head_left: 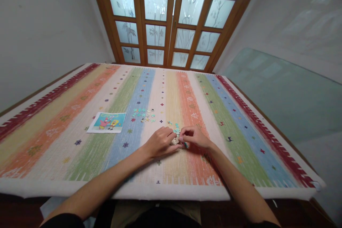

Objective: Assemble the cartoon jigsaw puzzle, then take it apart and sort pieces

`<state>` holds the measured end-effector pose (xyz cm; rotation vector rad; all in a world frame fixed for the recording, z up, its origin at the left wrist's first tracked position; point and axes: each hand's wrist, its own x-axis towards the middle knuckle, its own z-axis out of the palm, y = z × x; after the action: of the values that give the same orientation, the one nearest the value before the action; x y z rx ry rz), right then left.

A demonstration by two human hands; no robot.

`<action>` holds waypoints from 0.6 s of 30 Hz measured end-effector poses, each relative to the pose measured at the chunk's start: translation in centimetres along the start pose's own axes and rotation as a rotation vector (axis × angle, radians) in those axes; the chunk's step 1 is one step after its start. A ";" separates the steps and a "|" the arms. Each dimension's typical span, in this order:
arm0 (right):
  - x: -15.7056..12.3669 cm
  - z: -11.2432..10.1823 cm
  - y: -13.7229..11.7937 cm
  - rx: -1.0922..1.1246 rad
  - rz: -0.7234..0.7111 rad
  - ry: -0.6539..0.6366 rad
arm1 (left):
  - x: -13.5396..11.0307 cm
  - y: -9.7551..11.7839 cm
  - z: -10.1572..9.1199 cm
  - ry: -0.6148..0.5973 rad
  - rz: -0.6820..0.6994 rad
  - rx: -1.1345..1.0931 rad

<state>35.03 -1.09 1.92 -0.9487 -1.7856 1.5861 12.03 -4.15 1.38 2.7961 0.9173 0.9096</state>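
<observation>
My left hand [161, 141] is closed at the near middle of the table, its curled fingers and thumb against light jigsaw puzzle pieces [175, 141]. Facing it, my right hand [196, 136] pinches a small jigsaw piece between thumb and forefinger; the fingertips partly cover it. Just beyond both hands lie several teal jigsaw pieces [176, 127]. Farther left, a loose group of teal and pale pieces [143, 114] is spread over the blue and white stripes. A picture card [107, 122] with a pink starfish and a yellow cartoon figure lies flat left of that group.
A striped, patterned tablecloth [213, 121] covers the wide table. Past its far edge stand wooden doors [171, 25] with frosted panes. A glass panel [283, 92] leans by the right wall, and a pale wall rises on the left.
</observation>
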 end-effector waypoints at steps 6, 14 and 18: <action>0.0 0.2 0.3 0.032 0.004 -0.031 | -0.2 0.0 1.0 0.064 -0.041 -0.028; 0.3 0.4 0.2 -0.032 -0.030 0.053 | -0.9 -0.3 1.4 0.030 -0.170 -0.194; 0.2 0.2 0.3 -0.027 0.023 0.078 | -1.0 -1.4 0.6 0.001 -0.239 -0.241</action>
<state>34.75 -1.01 1.56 -1.0330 -1.7523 1.5216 10.93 -3.49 0.06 2.4242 1.0378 0.9171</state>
